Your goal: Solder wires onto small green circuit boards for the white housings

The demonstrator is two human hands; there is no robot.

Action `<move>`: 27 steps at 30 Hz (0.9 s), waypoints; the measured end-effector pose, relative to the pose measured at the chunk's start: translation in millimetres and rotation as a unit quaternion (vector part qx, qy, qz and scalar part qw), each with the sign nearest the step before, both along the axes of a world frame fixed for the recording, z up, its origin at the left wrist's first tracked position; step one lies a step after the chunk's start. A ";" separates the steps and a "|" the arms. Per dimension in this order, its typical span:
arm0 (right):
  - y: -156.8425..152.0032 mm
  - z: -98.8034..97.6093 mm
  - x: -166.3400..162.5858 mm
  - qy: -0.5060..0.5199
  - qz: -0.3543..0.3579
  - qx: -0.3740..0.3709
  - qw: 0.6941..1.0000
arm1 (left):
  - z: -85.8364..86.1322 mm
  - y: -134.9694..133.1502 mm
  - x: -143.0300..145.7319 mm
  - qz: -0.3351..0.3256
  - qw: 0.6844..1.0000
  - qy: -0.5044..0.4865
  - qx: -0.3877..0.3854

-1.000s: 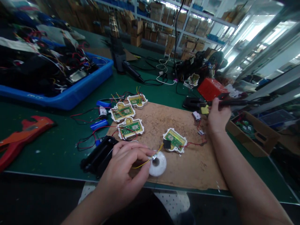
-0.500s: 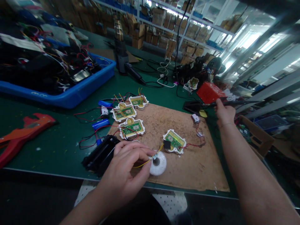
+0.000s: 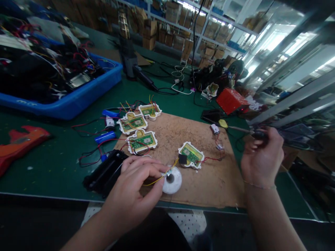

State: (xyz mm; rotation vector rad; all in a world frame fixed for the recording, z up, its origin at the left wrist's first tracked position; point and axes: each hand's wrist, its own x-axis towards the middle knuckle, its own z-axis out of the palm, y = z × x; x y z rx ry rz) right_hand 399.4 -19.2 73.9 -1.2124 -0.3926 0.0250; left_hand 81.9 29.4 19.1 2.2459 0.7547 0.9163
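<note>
1. Drew the right hand (image 3: 261, 153) back from beside the red box (image 3: 232, 101) since half a second ago, bringing it nearer the body and baring a thin metal shaft (image 3: 239, 129).
2. Gripping a dark-handled tool (image 3: 259, 135) in that hand, fingers curled tight, aiming its shaft leftward at the yellow sponge (image 3: 223, 123); cannot tell whether touching it.
3. Kept the left hand (image 3: 142, 184) in place, thumb and fingertips narrowed, pinching a small pale piece (image 3: 168, 172) with yellow wires (image 3: 175, 163).
4. Holding that piece over the white spool (image 3: 176, 182), near its central hole; cannot tell whether resting on it.
5. Can follow the wires to a white-framed circuit board (image 3: 192, 155), lying on the brown cardboard (image 3: 209, 181) with a black square (image 3: 183, 159) at its near left corner.
6. Can see three more framed boards (image 3: 142, 141) around the cardboard's far left corner, near blue cylinders (image 3: 105, 137).
7. Can also see a black holder (image 3: 104, 172) just left of the left hand, and orange-red cutters (image 3: 23, 143) well apart.
</note>
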 end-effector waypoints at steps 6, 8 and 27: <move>-17.8 -15.3 -52.3 0.025 0.050 0.022 0.998 | 1.2 -1.3 0.4 0.002 1.000 -0.009 -0.029; -22.9 -21.4 -63.4 0.028 0.067 0.017 0.997 | 1.8 -1.7 0.7 0.004 0.999 -0.013 -0.035; -15.5 -60.4 -112.7 -0.130 0.084 0.029 0.987 | 3.8 -3.2 1.3 0.011 0.998 -0.034 -0.049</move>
